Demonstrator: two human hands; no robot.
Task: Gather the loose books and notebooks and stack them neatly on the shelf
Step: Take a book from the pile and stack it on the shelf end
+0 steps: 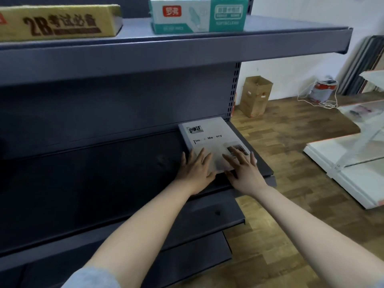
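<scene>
We take the grey book (209,140) as our reference point. It lies flat on the dark middle shelf (104,163), at that shelf's right end, with its far corner close to the perforated upright (233,90) of the rack. The cover faces up and shows lettering across its middle.

Our left hand (196,169) lies flat on the near-left corner of the book, fingers (204,156) spread and extended, not curled around anything. Our right hand (243,167) lies flat on the near-right corner, fingers likewise open and spread over the cover; its thumb reaches past the book's near edge. Neither hand grips the book: both press down on it with open palms.

Above the book, the upper shelf (187,48) carries a yellow box (58,21) to the left and a teal-and-white box (199,15) nearly straight overhead. Beyond the book to the right, a brown carton (255,96) stands on the wooden floor (291,132) against the white wall. Further right of the book lie white panels (342,163).
</scene>
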